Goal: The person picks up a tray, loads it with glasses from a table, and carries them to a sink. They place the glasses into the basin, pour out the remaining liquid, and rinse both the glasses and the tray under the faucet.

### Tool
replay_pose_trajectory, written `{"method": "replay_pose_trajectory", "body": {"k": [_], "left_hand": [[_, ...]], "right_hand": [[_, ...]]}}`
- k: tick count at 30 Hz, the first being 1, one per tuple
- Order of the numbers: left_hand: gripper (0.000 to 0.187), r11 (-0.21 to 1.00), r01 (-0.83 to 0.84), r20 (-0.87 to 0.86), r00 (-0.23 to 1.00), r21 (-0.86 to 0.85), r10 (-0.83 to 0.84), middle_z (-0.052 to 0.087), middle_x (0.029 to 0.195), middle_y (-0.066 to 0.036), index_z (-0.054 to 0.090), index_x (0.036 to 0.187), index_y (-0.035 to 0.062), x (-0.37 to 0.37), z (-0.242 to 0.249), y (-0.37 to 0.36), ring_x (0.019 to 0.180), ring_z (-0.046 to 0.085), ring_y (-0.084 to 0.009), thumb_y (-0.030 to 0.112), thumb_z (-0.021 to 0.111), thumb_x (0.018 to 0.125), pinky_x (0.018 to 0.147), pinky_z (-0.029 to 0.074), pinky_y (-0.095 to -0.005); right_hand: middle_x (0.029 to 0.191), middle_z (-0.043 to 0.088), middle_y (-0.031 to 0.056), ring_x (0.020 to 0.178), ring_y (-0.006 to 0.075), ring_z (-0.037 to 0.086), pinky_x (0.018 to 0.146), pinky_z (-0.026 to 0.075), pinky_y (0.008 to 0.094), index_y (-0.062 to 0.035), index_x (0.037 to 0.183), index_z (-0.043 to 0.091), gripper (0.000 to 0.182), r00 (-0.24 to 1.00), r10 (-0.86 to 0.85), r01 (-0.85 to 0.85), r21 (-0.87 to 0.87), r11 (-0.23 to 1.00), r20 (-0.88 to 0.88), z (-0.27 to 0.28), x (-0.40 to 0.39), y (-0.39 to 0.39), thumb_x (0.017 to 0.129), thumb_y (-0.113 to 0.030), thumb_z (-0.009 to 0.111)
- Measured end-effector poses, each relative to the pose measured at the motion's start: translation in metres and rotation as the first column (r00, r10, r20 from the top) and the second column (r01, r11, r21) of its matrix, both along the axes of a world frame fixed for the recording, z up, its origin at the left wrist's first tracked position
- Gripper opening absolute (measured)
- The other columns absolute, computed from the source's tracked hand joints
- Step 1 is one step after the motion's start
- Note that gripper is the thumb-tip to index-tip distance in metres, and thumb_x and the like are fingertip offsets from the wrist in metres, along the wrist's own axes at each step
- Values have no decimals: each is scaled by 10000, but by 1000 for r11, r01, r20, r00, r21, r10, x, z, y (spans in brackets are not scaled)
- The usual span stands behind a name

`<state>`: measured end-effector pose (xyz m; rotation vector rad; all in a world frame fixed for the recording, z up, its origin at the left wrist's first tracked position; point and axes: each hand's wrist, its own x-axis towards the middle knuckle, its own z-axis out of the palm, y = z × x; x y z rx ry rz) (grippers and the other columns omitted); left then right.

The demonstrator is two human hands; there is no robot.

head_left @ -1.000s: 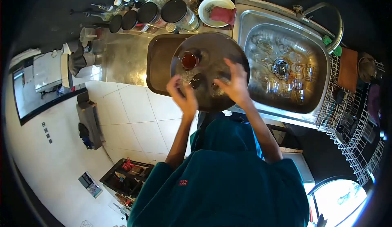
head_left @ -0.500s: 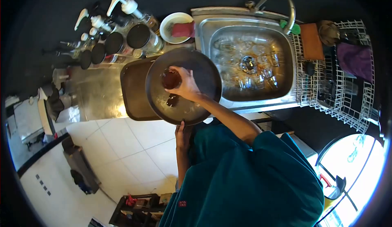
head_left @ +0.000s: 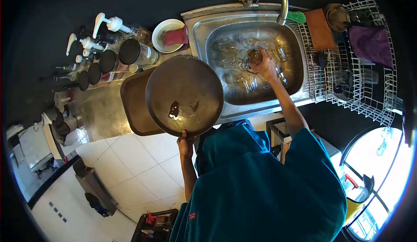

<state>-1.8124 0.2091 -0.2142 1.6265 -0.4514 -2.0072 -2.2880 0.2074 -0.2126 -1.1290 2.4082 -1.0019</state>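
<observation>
My left hand [head_left: 185,145] grips the near rim of a round brown tray [head_left: 186,85], its thumb over the edge. Liquid spots wet the tray's surface. Over the metal sink [head_left: 217,107], my right hand [head_left: 265,66] has its fingers wrapped round a glass [head_left: 254,57] among several clear glasses [head_left: 251,83] lying in the basin. Part of the held glass is hidden by the fingers.
A rectangular brown tray [head_left: 132,107] lies left of the round one. Behind are lidded jars [head_left: 147,55], pump bottles [head_left: 126,28] and a white bowl [head_left: 158,37] with a red cloth. The faucet [head_left: 284,3] arches over the sink, beside a wire rack [head_left: 347,97].
My right hand has moved right, from above the round tray into the sink, with the glass. The view has shifted slightly. My left hand still holds the round tray.
</observation>
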Motion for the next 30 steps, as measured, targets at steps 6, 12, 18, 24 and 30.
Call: {"method": "replay_pose_trajectory", "body": {"k": [6, 12, 18, 24, 30], "left_hand": [[437, 1000, -4, 8, 1000, -16, 4, 512, 1298, -174, 442, 1294, -53, -9, 33, 2, 1157, 538, -313, 242, 533, 985, 975, 475, -470], [411, 999, -31, -102, 994, -24, 29, 493, 1348, -123, 485, 1298, 32, -10, 39, 7, 1236, 489, -293, 174, 611, 933, 1016, 458, -477], [381, 993, -82, -118, 990, -88, 71, 577, 1203, -124, 535, 1201, 4, -10, 47, 13, 1107, 585, -296, 132, 678, 873, 905, 538, -455], [376, 985, -126, -96, 989, -115, 115, 613, 1134, -139, 552, 1172, -4, -6, 74, 26, 1006, 641, -295, 138, 690, 853, 847, 567, -456], [330, 972, -188, -61, 982, -143, 181, 637, 1096, -161, 566, 1156, -23, -1, 104, 28, 949, 665, -289, 126, 654, 875, 798, 587, -438]], "right_hand": [[1247, 574, 157, 1163, 403, 535, 945, 434, 551, -214, 1303, 473, 764, 994, 50, -3, 421, 907, -102, -11, -29, -4, 645, -366, 829], [1440, 419, 136, 1335, 362, 380, 1105, 208, 593, -236, 1403, 421, 848, 977, 102, 40, 627, 778, -188, -7, -31, -30, 667, -428, 796], [1506, 342, 141, 1405, 352, 282, 1140, 177, 550, -190, 1490, 286, 961, 942, 234, 32, 758, 651, -241, -48, -41, -56, 699, -457, 762], [1455, 370, 228, 1377, 377, 320, 1129, 233, 519, -145, 1474, 285, 975, 944, 208, 70, 773, 631, -255, -52, -47, -62, 692, -451, 781], [1384, 451, 190, 1222, 338, 498, 999, 398, 477, -143, 1374, 426, 857, 910, 275, 107, 817, 567, -309, -68, -62, -75, 699, -549, 762]]}}
